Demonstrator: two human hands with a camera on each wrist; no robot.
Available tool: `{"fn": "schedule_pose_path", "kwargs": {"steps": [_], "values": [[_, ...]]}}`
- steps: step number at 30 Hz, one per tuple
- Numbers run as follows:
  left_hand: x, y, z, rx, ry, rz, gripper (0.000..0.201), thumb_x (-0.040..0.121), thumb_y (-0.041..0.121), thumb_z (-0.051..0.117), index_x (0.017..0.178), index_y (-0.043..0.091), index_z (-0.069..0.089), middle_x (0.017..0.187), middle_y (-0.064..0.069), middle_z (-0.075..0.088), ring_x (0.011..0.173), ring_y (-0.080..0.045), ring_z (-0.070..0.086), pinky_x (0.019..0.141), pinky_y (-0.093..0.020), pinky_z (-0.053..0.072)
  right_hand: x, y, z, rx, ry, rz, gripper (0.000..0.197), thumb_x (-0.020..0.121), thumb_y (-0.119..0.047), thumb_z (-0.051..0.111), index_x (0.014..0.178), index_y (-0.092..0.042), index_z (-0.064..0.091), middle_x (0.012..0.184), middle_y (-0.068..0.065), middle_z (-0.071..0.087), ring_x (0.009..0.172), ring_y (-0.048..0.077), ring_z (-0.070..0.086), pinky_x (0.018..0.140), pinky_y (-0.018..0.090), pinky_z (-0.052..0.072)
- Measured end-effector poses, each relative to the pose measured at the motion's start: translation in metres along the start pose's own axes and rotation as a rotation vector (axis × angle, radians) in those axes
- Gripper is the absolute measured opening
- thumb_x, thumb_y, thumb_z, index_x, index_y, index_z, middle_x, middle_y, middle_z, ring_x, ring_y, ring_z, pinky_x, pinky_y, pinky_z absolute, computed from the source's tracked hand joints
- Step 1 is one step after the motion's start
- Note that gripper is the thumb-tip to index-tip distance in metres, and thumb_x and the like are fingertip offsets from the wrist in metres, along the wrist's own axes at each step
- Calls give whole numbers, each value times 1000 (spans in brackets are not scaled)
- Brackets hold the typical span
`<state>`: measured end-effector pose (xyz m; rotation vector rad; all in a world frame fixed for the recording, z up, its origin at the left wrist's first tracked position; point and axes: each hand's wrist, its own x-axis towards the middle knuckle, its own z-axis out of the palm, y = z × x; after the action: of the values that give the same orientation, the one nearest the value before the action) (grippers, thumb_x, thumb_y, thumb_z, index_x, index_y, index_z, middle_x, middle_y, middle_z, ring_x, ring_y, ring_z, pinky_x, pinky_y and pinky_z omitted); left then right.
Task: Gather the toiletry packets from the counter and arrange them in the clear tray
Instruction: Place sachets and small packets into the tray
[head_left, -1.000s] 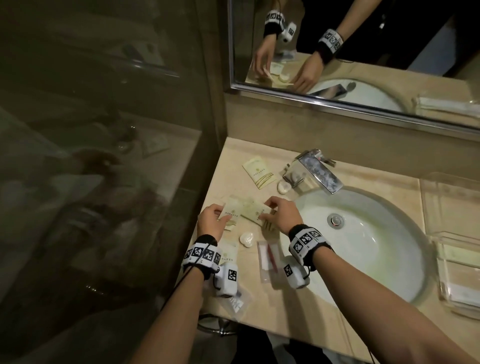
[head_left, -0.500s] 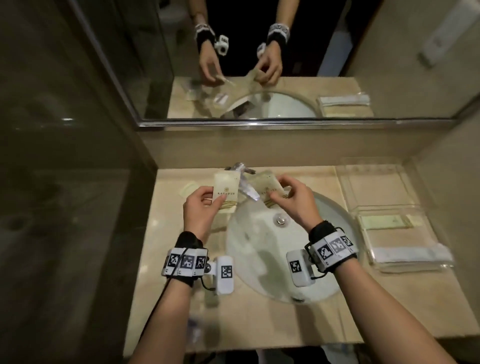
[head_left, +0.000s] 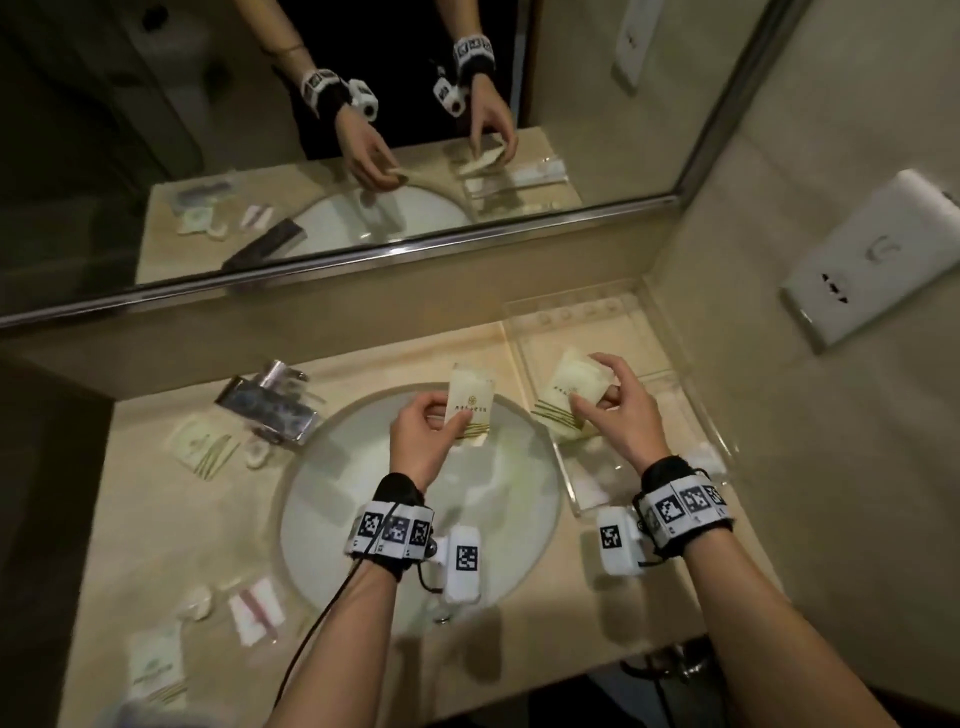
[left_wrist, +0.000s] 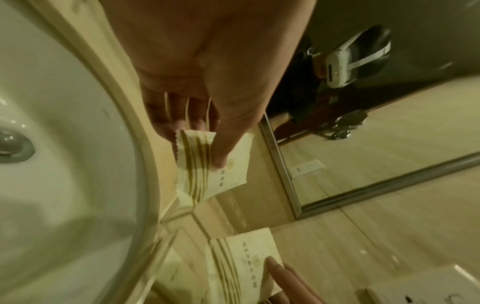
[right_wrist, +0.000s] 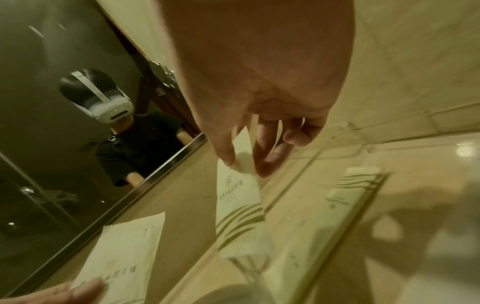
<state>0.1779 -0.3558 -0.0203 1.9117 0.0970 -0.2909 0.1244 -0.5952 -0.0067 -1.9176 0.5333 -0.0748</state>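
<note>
Since a second ago both packets have been lifted off the left bench and carried right. The right packet (head_left: 569, 397) is now held over the clear tray (head_left: 691, 395) at the far right of the bench (head_left: 156, 545), pinched by the right hand (head_left: 621, 415); release looks close. The left packet (head_left: 470, 405) is gripped by the left hand (head_left: 423, 441) above the sink (head_left: 332, 499), upright, thumb in front. More packets (head_left: 202, 447) are left on the left bench.

I note matt paper packets (head_left: 470, 402), a polished stone-look counter (head_left: 171, 525), a glossy ceramic basin (head_left: 363, 467), a mirror-bright metal tap (head_left: 265, 402), and a clear plastic tray (head_left: 670, 332).
</note>
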Motion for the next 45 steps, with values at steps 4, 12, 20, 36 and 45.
{"fn": "schedule_pose_path", "kwargs": {"steps": [4, 12, 20, 36, 45], "values": [[-3, 1, 57, 31, -67, -36, 26, 82, 11, 73, 105, 5, 64, 96, -8, 69, 72, -6, 62, 58, -11, 53, 16, 42, -42, -91, 27, 120, 28, 89, -23, 66, 117, -19, 64, 92, 13, 73, 82, 25, 70, 70, 30, 57], [-15, 3, 101, 181, 2, -51, 16, 82, 14, 72, 95, 10, 63, 85, 3, 62, 65, -4, 56, 53, -4, 44, 28, 102, -58, -205, -119, 301, 34, 90, -19, 66, 120, -9, 56, 123, 13, 62, 111, 26, 59, 86, 26, 44], [-20, 2, 98, 234, 61, -57, 16, 81, 16, 73, 94, 12, 64, 81, 5, 61, 66, -9, 55, 53, -5, 42, 35, 118, -48, -203, -103, 376, 33, 87, -19, 70, 113, -5, 57, 120, 18, 63, 107, 30, 60, 87, 27, 45], [-23, -3, 93, 202, 17, -31, 18, 81, 15, 73, 96, 8, 65, 83, 3, 62, 66, -10, 55, 55, -11, 44, 34, 123, -40, -527, -146, 328, 19, 94, -25, 60, 99, -10, 71, 104, 9, 71, 94, 27, 65, 86, 33, 52], [-18, -8, 94, 157, -50, -44, 14, 84, 13, 71, 96, 10, 64, 81, 4, 62, 65, -7, 55, 56, -6, 46, 34, 117, -38, -572, -140, 336, 9, 82, -24, 72, 82, -18, 66, 94, 3, 70, 88, 23, 64, 84, 32, 52]]}}
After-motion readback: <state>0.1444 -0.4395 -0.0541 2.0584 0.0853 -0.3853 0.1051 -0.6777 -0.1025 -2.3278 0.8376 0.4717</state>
